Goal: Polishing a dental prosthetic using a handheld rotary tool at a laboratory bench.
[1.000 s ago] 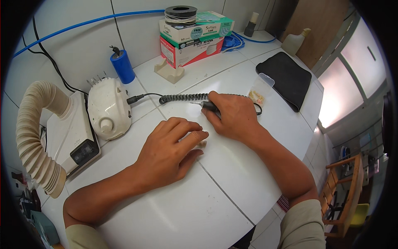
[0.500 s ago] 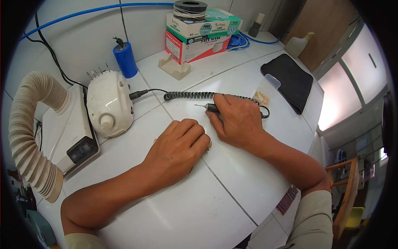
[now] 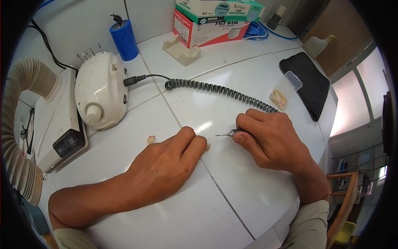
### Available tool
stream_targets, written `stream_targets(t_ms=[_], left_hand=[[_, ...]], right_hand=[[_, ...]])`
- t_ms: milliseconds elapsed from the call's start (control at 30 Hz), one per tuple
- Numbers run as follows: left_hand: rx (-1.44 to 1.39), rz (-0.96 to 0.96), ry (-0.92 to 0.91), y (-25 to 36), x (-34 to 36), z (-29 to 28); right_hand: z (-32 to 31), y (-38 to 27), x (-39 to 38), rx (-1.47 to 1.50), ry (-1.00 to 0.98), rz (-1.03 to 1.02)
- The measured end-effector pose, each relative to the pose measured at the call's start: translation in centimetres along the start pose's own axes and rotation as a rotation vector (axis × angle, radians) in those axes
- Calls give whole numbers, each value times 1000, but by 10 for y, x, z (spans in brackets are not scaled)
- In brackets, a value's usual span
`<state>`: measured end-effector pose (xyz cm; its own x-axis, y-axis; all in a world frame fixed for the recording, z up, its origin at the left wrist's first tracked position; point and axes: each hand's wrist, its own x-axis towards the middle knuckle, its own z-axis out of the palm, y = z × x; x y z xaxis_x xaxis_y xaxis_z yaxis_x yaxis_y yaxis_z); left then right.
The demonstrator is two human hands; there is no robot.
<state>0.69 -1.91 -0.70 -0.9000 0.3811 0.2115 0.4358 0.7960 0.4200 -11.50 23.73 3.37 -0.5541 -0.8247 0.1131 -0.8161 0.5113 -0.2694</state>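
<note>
My right hand [image 3: 273,141] grips a rotary handpiece [image 3: 238,132], its thin metal bit pointing left. The handpiece joins a black coiled cord [image 3: 219,89]. Facing it, my left hand [image 3: 170,159] is closed, knuckles up, over the white tiled tabletop [image 3: 199,216]. A small cream-coloured piece [image 3: 207,147] peeks out beside its fingertips, mostly hidden by the fingers. A gap separates the bit from that piece. Just beyond the left hand lies another small cream and pinkish piece [image 3: 151,139].
At left stand a white control box [image 3: 101,91] with a knob and upright bits, and a white machine [image 3: 58,120] with a ribbed hose [image 3: 16,157]. Farther back are a blue cylinder [image 3: 124,41], a beige stand [image 3: 181,50] and mask boxes [image 3: 211,31]. A clear container [image 3: 293,80] holds several small pieces near a black pouch [image 3: 306,83].
My right hand has moved right and nearer with the handpiece, stretching the coiled cord. The view has shifted. The loose piece beyond my left hand now shows more fully.
</note>
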Motion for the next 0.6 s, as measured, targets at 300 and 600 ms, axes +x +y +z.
stream_targets(t_ms=[300, 600], left_hand=[[8, 23, 18, -1, 2, 0], [33, 29, 4, -1, 1, -1]], right_hand=[[-1, -11, -2, -44, -15, -103], [-1, -14, -2, -38, -68, -40]])
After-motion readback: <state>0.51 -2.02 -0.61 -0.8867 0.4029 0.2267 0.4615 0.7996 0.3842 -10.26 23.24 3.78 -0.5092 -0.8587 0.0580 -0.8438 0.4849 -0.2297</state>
